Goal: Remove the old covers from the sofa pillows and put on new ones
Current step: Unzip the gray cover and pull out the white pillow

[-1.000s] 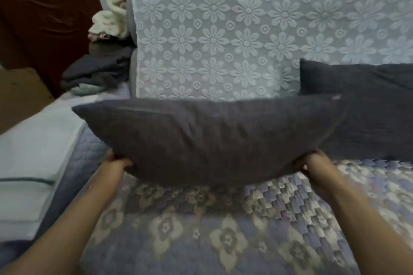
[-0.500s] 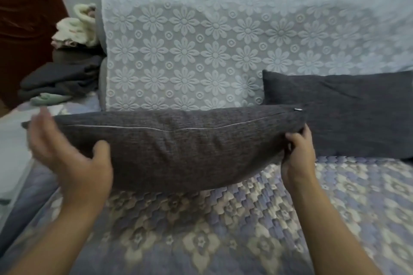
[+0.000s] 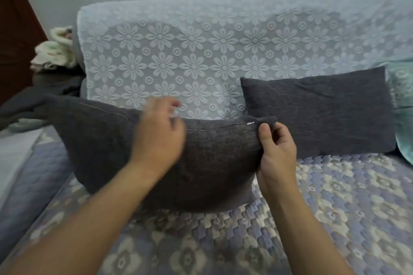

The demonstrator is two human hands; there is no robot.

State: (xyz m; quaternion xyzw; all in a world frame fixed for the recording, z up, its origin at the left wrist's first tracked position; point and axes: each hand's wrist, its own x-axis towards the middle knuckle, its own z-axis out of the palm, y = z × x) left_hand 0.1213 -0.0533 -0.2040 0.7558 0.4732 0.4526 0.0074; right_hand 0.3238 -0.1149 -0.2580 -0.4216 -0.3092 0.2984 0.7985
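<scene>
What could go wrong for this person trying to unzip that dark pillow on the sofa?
The right hand pinches only the pillow corner beside the small zipper pull, so the cloth may slip or bunch as the zipper is drawn. The left hand is blurred above the seam with nothing in its fingers; it may miss the tiny pull. The pillow stands on edge and might tip.

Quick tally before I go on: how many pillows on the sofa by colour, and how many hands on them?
Dark grey pillows: 2, the near pillow and the far pillow against the backrest.
Teal pillows: 1, a teal pillow cut off at the right edge.
Hands: 2, the right hand pinching the near pillow's zipper corner, the left hand over it, blurred.
Total: 5.
</scene>
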